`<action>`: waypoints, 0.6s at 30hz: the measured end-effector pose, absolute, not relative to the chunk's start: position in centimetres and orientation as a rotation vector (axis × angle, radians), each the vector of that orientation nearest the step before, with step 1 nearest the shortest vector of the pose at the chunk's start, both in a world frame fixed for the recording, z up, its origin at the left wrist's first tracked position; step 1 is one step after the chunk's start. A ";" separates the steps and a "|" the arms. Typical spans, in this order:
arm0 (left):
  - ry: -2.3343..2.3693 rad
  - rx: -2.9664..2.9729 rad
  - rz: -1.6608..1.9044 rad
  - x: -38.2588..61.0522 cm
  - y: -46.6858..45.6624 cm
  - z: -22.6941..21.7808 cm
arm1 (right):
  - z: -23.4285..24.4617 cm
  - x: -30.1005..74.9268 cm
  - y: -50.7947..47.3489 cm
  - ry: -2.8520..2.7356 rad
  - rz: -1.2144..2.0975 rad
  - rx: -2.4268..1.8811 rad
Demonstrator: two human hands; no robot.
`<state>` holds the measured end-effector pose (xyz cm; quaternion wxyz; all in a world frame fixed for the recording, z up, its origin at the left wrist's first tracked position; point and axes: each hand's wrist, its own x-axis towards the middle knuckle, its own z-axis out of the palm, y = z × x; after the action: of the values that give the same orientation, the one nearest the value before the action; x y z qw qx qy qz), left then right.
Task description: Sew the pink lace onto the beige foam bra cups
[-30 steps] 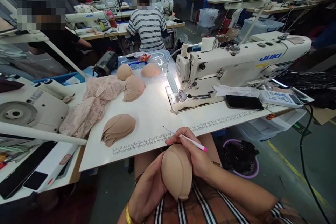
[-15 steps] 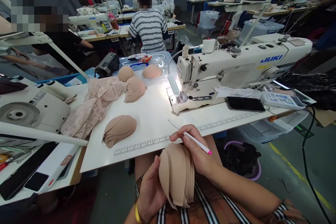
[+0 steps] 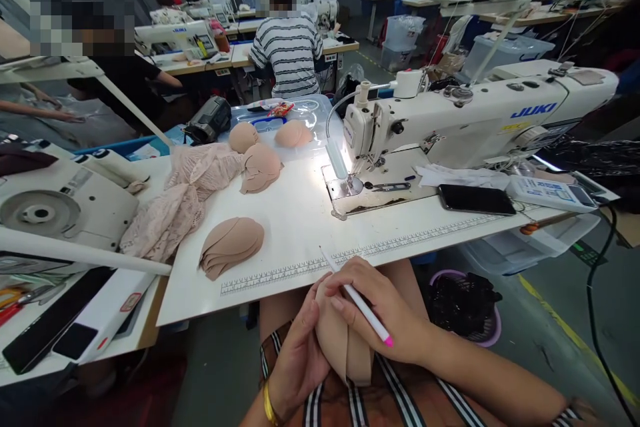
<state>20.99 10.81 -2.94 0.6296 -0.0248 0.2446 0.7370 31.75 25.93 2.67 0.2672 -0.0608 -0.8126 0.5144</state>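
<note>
Below the table's front edge, over my lap, both my hands close on a stack of beige bra cups (image 3: pixel 345 347). My left hand (image 3: pixel 299 353) grips the stack from the left side, fingers pressed against it. My right hand (image 3: pixel 383 313) lies over the stack's top and pinches a thin white pen with a pink cap (image 3: pixel 363 310), its tip pointing up toward the table. Another pile of beige cups (image 3: pixel 231 244) rests on the white table (image 3: pixel 295 220) left of my hands.
A white JUKI sewing machine (image 3: pixel 470 117) stands at the right with a black phone (image 3: pixel 475 199) in front of it. Pink lace fabric (image 3: pixel 180 203) and more cups (image 3: pixel 260 163) lie at the back left. Other people sit at machines behind. A dark basket (image 3: pixel 463 303) stands on the floor.
The cup stack has turned from facing me to edge-on and now sits lower in my lap. My right hand has come down over its top with the pen.
</note>
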 end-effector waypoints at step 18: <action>0.639 -0.142 1.860 20.7 10.5 -2.8 | 0.9 33.2 25.5 -2.144 1.274 -0.353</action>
<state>20.69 10.50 -2.78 0.5523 -0.0602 0.2701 0.7864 33.24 25.50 0.94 0.3066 -0.1334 -0.8102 0.4814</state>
